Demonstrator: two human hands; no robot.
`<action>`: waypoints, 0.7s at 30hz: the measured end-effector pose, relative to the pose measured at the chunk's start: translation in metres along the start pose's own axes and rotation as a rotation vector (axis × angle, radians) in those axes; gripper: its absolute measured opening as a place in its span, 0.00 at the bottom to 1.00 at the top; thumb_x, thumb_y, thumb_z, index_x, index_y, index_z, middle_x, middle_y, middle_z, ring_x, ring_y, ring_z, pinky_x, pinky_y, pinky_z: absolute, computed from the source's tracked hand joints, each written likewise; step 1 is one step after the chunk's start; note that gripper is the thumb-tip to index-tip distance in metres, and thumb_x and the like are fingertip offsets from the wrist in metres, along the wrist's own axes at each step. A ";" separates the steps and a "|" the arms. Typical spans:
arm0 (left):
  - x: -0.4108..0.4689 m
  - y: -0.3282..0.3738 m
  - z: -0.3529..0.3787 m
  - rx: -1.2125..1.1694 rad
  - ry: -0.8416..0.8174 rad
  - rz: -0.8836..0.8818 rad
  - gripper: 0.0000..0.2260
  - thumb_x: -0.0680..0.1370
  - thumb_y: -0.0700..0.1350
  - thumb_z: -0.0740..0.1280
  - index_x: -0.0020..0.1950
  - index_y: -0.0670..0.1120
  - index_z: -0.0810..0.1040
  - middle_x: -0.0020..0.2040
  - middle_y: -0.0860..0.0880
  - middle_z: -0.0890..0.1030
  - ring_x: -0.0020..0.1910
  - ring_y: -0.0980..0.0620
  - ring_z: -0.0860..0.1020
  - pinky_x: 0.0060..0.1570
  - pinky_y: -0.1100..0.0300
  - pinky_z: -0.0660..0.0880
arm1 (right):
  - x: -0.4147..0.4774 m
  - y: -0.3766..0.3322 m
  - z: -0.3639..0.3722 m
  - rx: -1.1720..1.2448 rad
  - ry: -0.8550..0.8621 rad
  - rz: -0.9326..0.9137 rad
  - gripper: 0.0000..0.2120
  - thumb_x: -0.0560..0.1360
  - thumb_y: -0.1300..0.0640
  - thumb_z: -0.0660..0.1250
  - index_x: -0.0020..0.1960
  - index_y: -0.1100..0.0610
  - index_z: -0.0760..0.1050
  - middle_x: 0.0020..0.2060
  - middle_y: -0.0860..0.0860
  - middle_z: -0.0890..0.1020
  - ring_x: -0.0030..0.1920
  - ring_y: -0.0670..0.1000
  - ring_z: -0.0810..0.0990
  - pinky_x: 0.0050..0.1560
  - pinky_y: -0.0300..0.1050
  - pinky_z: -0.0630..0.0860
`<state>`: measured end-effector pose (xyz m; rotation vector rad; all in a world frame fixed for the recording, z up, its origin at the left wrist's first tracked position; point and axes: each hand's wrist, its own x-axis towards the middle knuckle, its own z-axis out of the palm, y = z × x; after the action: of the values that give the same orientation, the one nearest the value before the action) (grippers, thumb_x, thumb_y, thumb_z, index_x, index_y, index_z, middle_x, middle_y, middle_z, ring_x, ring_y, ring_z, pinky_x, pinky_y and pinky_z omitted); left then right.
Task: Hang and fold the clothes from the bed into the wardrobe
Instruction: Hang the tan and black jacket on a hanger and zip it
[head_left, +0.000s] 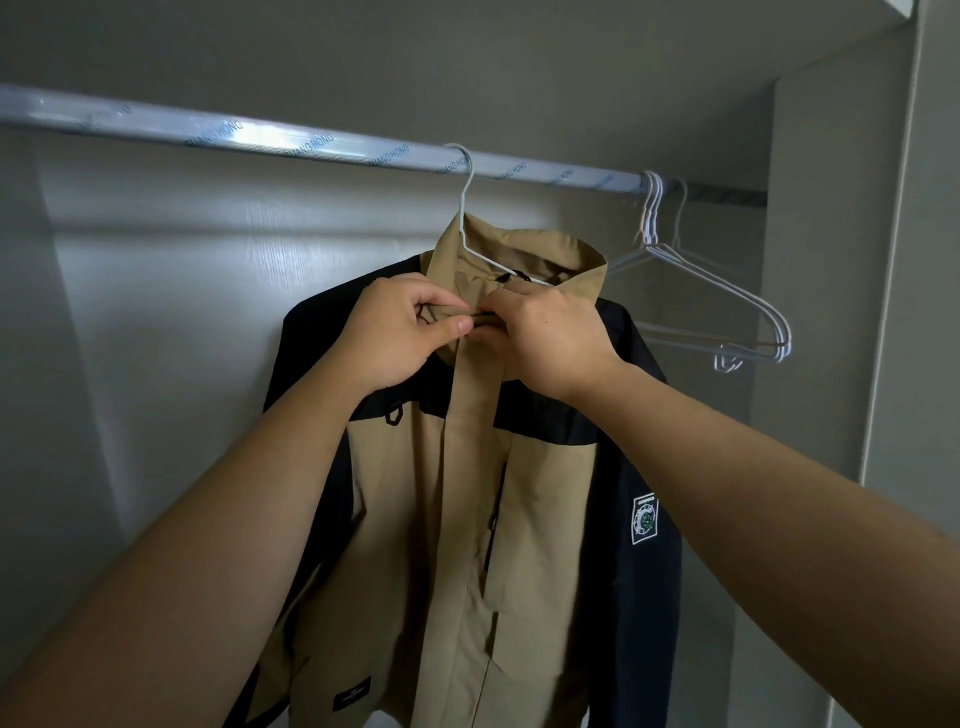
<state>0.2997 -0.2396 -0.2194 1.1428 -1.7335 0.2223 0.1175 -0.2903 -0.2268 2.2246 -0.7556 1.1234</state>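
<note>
From the head view, a tan-and-black zip-front jacket with a stand-up collar (545, 499) already hangs inside the wardrobe on a thin white wire hanger (465, 195), whose hook sits over a silver metal rail (260, 136). A small bunch of spare white wire hangers (650, 218) hangs further right on the same rail, apart from the jacket. Both hands meet at the base of the tan collar (550, 254). The left hand (395, 332) has its fingers curled and its thumb pressed forward, pinching one edge of the front flap. The right hand (550, 338) pinches the opposite edge with bent fingers, so the two edges touch between them. Whether a snap, a zip pull or only cloth lies under the fingertips cannot be told. The step looks like closing the top of the front so the jacket sits square. It is best done by lining the two edges up level and pressing them towards each other rather than downwards, since a hard pull could tip the light hanger or slide a shoulder off the wire.
</note>
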 end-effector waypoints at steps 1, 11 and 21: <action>0.000 -0.001 0.000 0.023 0.007 0.008 0.05 0.75 0.45 0.75 0.49 0.54 0.84 0.44 0.57 0.79 0.38 0.65 0.75 0.41 0.70 0.69 | 0.001 -0.001 0.000 0.005 0.000 0.003 0.16 0.80 0.42 0.60 0.54 0.53 0.78 0.47 0.49 0.80 0.45 0.53 0.80 0.37 0.49 0.75; 0.001 -0.007 -0.001 0.170 0.022 0.090 0.03 0.78 0.47 0.70 0.49 0.53 0.84 0.42 0.58 0.77 0.41 0.63 0.75 0.42 0.69 0.69 | 0.008 -0.002 0.001 0.072 0.015 0.012 0.16 0.80 0.41 0.60 0.49 0.51 0.78 0.44 0.46 0.80 0.46 0.49 0.78 0.40 0.48 0.76; 0.000 -0.003 0.001 0.153 0.020 0.056 0.04 0.78 0.45 0.70 0.46 0.52 0.83 0.42 0.56 0.76 0.41 0.61 0.74 0.43 0.68 0.69 | 0.007 -0.005 0.004 0.096 0.020 0.026 0.14 0.79 0.43 0.60 0.47 0.50 0.80 0.41 0.45 0.79 0.44 0.49 0.78 0.39 0.49 0.77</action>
<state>0.3015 -0.2419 -0.2206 1.1981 -1.7563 0.4054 0.1264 -0.2911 -0.2240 2.2852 -0.7387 1.2163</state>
